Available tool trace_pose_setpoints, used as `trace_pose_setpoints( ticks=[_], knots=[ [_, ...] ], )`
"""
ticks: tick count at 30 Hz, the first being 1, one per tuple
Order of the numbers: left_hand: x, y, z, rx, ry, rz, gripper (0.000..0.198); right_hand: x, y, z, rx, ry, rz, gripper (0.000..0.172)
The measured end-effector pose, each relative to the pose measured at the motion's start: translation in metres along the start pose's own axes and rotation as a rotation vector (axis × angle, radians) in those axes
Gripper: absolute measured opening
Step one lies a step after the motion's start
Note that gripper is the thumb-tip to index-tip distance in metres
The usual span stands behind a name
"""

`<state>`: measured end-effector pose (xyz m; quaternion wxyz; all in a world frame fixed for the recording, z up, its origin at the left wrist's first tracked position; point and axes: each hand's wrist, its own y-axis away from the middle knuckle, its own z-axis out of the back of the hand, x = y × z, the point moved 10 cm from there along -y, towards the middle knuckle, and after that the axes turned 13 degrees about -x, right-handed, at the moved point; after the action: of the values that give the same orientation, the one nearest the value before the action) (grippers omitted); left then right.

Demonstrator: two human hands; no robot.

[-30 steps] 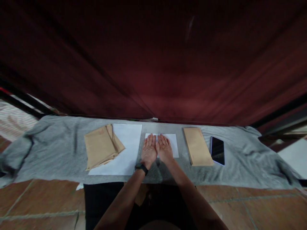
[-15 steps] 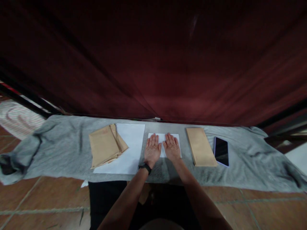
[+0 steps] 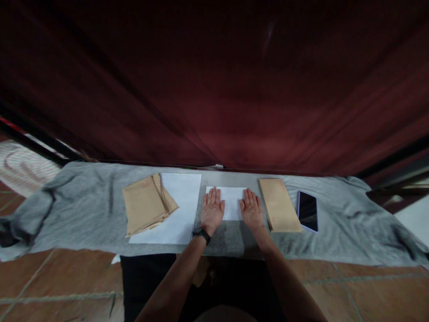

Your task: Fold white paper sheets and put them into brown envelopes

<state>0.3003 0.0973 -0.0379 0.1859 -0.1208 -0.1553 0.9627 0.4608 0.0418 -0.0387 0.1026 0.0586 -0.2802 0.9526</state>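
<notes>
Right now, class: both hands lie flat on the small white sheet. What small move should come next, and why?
Probably lift the right hand toward the brown envelope stack beside it: the white sheet looks pressed flat, with the left hand pinning its other side.

Matt white paper (image 3: 230, 203), grey cloth (image 3: 83, 210)

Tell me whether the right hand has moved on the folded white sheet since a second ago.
Yes. The right hand slid right across the white sheet, away from the left hand, toward the brown envelope.

Left hand (image 3: 212, 209) and right hand (image 3: 252, 211) flat on white paper (image 3: 230, 203), grey cloth (image 3: 83, 210)
</notes>
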Motion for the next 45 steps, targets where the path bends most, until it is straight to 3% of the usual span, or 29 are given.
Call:
trace_pose_setpoints(
  ticks=[6, 12, 15, 17, 24, 27, 34, 36, 41, 45],
  knots=[
    [-0.004, 0.000, 0.000, -0.030, -0.007, 0.051, 0.058, -0.005, 0.004, 0.001, 0.005, 0.031, 0.003, 0.055],
    [-0.073, 0.002, -0.013, -0.031, 0.126, -0.093, 0.055, -0.005, 0.006, 0.001, -0.012, 0.039, 0.016, 0.055],
    [-0.083, 0.000, -0.018, -0.024, 0.143, -0.118, 0.058, -0.004, 0.007, 0.003, -0.028, 0.033, 0.033, 0.055],
    [-0.074, -0.003, -0.017, -0.029, 0.136, -0.121, 0.061, -0.004, 0.007, 0.004, -0.048, 0.020, 0.036, 0.055],
    [-0.004, -0.009, -0.006, -0.033, 0.012, -0.018, 0.064, -0.006, 0.007, 0.001, -0.063, 0.002, 0.012, 0.057],
    [0.011, -0.004, -0.001, -0.057, -0.021, 0.019, 0.063, -0.006, 0.007, 0.002, -0.078, -0.003, 0.010, 0.057],
    [0.013, 0.002, 0.003, -0.080, -0.015, 0.036, 0.062, 0.002, -0.002, 0.008, -0.093, -0.003, -0.045, 0.053],
    [0.013, 0.001, 0.003, -0.077, -0.015, 0.034, 0.062, 0.021, -0.008, 0.005, -0.073, -0.043, -0.041, 0.054],
    [0.012, 0.001, 0.003, -0.038, -0.040, 0.004, 0.058, 0.087, -0.011, -0.021, 0.138, -0.203, 0.068, 0.054],
    [0.012, 0.002, 0.003, -0.026, -0.044, -0.005, 0.058, 0.094, -0.006, -0.028, 0.165, -0.203, 0.070, 0.053]
  ],
)
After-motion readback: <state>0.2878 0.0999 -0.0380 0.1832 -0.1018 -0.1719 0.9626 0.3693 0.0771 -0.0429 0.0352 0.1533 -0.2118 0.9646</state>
